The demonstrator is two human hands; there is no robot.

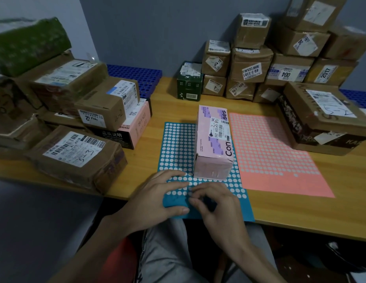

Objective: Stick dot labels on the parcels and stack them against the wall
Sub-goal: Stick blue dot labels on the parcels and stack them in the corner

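While left hand (157, 199) presses blue sheet (242, 209) flat | right hand (216, 207) pinches it

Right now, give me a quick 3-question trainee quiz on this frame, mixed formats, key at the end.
1. True or false: the pink parcel stands on the blue dot sheet.
2. The left hand and right hand are both at: A) that sheet's near edge; B) a brown box; C) the wall.
3. Fill in: the wall stack stands at the table's far ___ side.
Key: 1 true; 2 A; 3 right.
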